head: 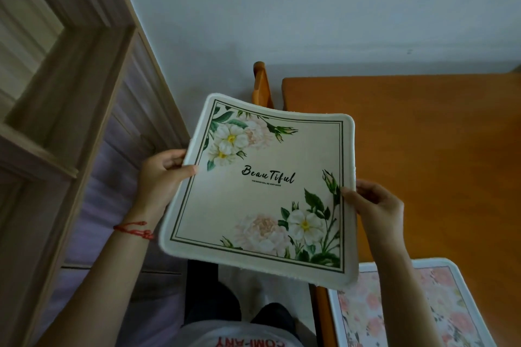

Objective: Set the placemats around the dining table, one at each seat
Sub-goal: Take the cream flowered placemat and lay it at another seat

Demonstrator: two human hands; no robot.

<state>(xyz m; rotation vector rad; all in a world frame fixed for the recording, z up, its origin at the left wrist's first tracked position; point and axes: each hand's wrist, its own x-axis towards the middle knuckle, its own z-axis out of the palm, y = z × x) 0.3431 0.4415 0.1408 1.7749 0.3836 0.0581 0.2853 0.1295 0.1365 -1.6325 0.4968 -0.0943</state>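
Observation:
I hold a cream placemat printed with white flowers and the word "Beautiful" in the air, beside the left end of the wooden dining table. My left hand pinches its left edge, thumb on top. My right hand pinches its right edge. The mat sags slightly and overlaps the table's left edge. A second placemat with pink flowers lies flat on the table's near corner at the lower right.
A wooden chair back stands at the table's left end against the white wall. A pale wooden door and frame fills the left side. My legs show below the mat.

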